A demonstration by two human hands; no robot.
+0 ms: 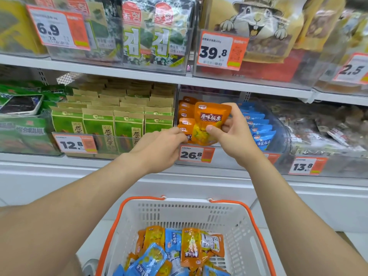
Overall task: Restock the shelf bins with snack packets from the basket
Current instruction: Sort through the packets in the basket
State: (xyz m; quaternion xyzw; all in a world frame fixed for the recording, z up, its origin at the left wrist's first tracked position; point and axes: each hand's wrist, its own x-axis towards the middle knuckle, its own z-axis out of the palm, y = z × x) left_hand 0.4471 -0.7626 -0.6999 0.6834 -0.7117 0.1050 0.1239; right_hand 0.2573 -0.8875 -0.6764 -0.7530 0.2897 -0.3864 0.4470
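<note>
Step in hand: I read this as the placing step, with one packet up at the bin and not yet seated in its row
Right hand: my right hand (235, 134) pinched the orange packet (212, 116), thumb across its lower front and the other fingers curled behind it
Left hand: my left hand (163, 148) reached to the front of the orange row (186, 110), fingertips against the foremost packets; I could not tell whether it was gripping one or only pressing them back
Orange packet: upright, label facing me, at the centre of the frame just in front of the row of its own kind
Clear bin (225, 156): middle shelf, marked by the 26.8 price tag (196, 155), orange packets standing in file on its left side and blue packets (258, 126) in file on its right
Basket (256, 226): bottom centre of the frame, with a loose mix of orange and blue packets (191, 248) lying in it, so I judged plenty of restocking was left
Next move: the packet needed lowering behind the bin's front wall, upright and label forward, at the head of the orange file
Watch for: keeping it out of the blue file beside it, and not toppling the front packets
</note>
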